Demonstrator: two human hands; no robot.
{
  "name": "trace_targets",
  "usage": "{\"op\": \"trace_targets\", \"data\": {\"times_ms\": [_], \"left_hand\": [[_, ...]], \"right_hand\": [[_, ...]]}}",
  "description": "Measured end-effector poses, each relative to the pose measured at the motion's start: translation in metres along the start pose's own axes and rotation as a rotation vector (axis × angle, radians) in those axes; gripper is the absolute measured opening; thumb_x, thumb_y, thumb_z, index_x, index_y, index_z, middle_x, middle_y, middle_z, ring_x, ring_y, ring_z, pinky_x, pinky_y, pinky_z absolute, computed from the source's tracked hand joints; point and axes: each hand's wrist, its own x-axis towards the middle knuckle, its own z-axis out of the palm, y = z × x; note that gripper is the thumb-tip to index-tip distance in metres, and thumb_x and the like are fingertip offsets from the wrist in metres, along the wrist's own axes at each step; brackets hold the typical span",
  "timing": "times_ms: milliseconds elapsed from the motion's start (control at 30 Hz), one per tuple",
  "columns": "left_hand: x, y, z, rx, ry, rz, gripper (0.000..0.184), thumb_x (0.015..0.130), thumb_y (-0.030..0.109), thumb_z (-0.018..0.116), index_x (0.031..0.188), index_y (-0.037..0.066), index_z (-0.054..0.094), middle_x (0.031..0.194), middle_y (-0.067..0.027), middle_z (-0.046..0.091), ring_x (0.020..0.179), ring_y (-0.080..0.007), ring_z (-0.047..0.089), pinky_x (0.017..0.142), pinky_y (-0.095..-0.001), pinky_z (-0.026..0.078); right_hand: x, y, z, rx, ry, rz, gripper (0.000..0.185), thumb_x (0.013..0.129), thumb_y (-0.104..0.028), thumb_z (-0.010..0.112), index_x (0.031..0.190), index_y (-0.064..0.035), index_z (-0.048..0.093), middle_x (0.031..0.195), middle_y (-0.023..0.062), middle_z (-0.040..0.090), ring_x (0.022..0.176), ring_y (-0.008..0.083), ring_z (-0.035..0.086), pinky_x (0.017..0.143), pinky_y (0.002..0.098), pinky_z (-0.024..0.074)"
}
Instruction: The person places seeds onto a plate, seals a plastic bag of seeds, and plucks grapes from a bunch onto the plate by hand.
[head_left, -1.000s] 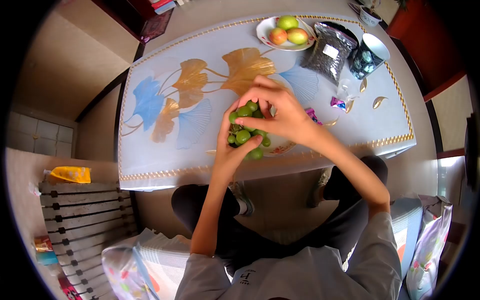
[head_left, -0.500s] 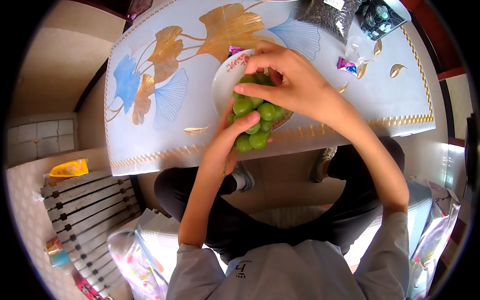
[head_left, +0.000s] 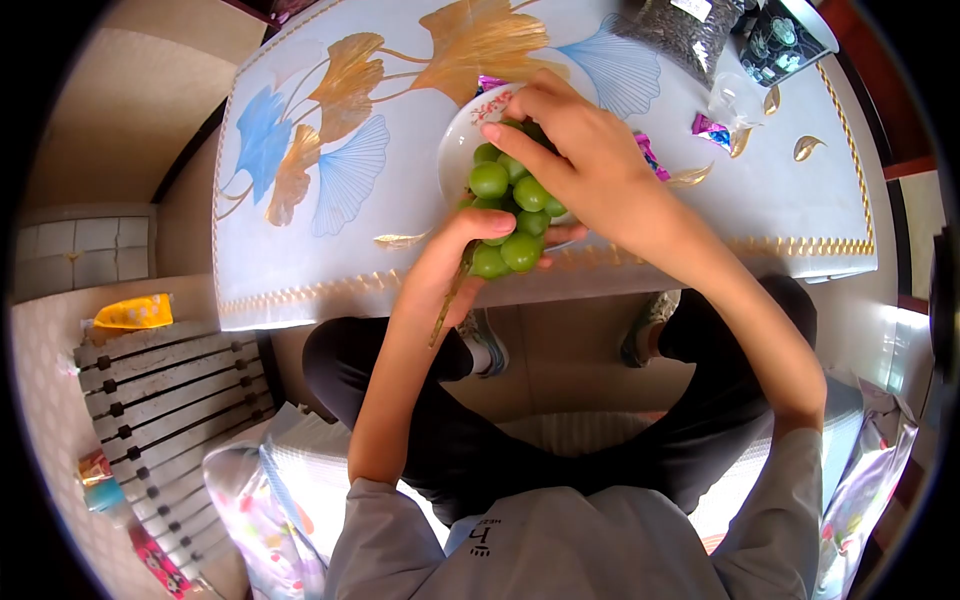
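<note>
A bunch of green grapes (head_left: 529, 194) is held over the near side of a white plate (head_left: 455, 150) with a red floral rim. My left hand (head_left: 462, 245) cradles the bunch from below, its thumb pressed over the grapes; the brown stem (head_left: 441, 315) hangs down past the wrist. My right hand (head_left: 585, 145) curls over the far end of the bunch, thumb and fingers around grapes there. Its fingertips are partly hidden, so I cannot tell which grape they grip.
Wrapped candies lie around the plate: one purple packet (head_left: 490, 84) behind it, another (head_left: 650, 156) beside my right hand, a third (head_left: 711, 131) farther right. A bag of dark seeds (head_left: 680, 35) and a black patterned container (head_left: 780, 45) stand at the back right. A slatted rack (head_left: 180, 420) is at left.
My right thumb has lifted and shifted slightly over the far grapes. The bunch has tilted a little, exposing more stem below my left hand. The view has shifted slightly.
</note>
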Motion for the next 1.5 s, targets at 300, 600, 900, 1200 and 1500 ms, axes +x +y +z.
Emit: {"op": "trace_targets", "data": {"times_ms": [300,600,900,1200,1500], "left_hand": [[-0.004,0.006,-0.031,0.048,-0.058,-0.003,0.071,0.08,0.024,0.063,0.144,0.004,0.042,0.122,-0.0159,0.063,0.106,-0.0265,0.065,0.091,-0.0371,0.053],[-0.007,0.012,-0.024,0.184,-0.135,-0.119,0.085,0.077,0.021,0.068,0.153,0.004,0.032,0.131,-0.0169,0.059,0.115,-0.0259,0.061,0.095,-0.0348,0.05],[-0.005,0.009,-0.025,0.213,0.014,-0.157,0.093,0.075,0.019,0.073,0.155,0.005,0.029,0.137,-0.0137,0.054,0.127,-0.0242,0.051,0.105,-0.0331,0.041],[-0.016,0.015,-0.015,0.362,0.114,-0.112,0.093,0.075,0.021,0.079,0.154,0.004,0.032,0.132,-0.0128,0.056,0.123,-0.0219,0.054,0.105,-0.032,0.04],[-0.01,0.009,-0.019,0.352,-0.057,0.017,0.09,0.074,0.018,0.077,0.154,0.01,0.036,0.139,-0.012,0.052,0.129,-0.0232,0.049,0.111,-0.0332,0.034]], "right_hand": [[0.01,0.007,-0.03,0.208,-0.442,-0.054,0.014,0.1,-0.018,0.059,0.106,-0.0056,0.057,0.098,0.0005,0.05,0.079,0.0107,0.047,0.065,0.0256,0.0397],[0.009,0.004,-0.041,0.104,-0.651,0.087,0.028,0.101,-0.031,0.057,0.093,-0.0048,0.052,0.081,0.0029,0.045,0.069,0.0147,0.044,0.061,0.0296,0.0375],[0.005,0.015,-0.015,-0.083,-0.429,-0.108,0.039,0.1,-0.034,0.055,0.082,0.0002,0.053,0.073,0.0176,0.051,0.067,0.0328,0.053,0.064,0.0418,0.0415],[-0.004,-0.001,-0.009,-0.273,-0.266,-0.114,0.04,0.095,-0.037,0.058,0.076,-0.003,0.065,0.07,0.0152,0.064,0.071,0.0343,0.064,0.066,0.0446,0.051],[-0.002,0.013,-0.006,0.143,-0.09,-0.004,0.047,0.099,-0.037,0.055,0.072,0.0009,0.058,0.057,0.0106,0.052,0.053,0.0203,0.054,0.053,0.0356,0.042]]}}
